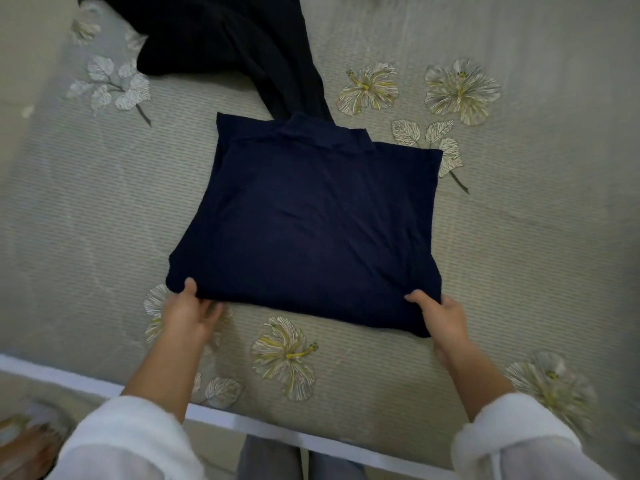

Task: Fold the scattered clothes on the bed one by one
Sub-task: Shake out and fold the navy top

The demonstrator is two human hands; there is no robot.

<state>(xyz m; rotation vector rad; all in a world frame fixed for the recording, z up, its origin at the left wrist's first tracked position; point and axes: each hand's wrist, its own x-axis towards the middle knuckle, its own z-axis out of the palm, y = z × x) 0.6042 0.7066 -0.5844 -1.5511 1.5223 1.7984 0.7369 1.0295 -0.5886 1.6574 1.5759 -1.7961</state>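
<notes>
Two bare hands hold the near edge of a dark navy knit top (311,220), folded into a rough square and lying flat at the middle of the bed. The left hand (188,313) grips the near-left corner, thumb on top of the cloth and fingers curled beneath it. The right hand (440,317) pinches the near-right corner the same way, thumb over and fingers tucked under. The hands are well apart, one at each corner.

The top's high collar points to the far side, where its far edge overlaps the trailing end of a crumpled black garment (225,39) spread toward the far left. The left and right sides of the navy top run straight; its near edge sags slightly between the two hands.

A pale grey-green ribbed bedsheet printed with yellow-centred flowers (519,237) shows in wide bands to the left and right of the top, and in a narrower strip between its near edge and the white bed edge (69,375). White fleecy sleeves (128,441) cover both forearms.
</notes>
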